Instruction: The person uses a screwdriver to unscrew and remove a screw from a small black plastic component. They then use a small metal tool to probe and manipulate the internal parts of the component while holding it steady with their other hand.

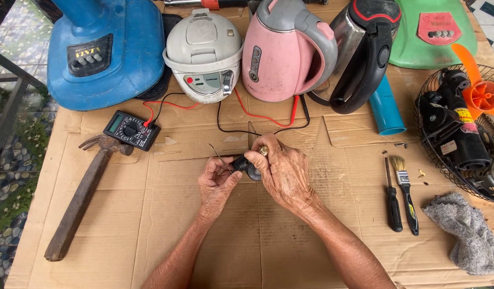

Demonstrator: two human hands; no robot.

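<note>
Both hands meet over the middle of a cardboard sheet [150, 214]. My left hand [216, 182] and my right hand [282, 170] together pinch a small black part [246, 166] with a thin metal pin sticking out to the upper left. A ring sits on a finger of my right hand. Red and black test leads [257, 119] run from a black multimeter [131, 130] at the left toward the hands.
Behind stand a blue fan base [105, 51], a white rice cooker [204, 53], a pink kettle [284, 51] and a steel kettle [365, 48]. A hammer [81, 200] lies left. Screwdriver [392, 200], brush [406, 192], grey rag [469, 235], blue tube [387, 109] and fan motor in a wire guard [461, 134] lie right.
</note>
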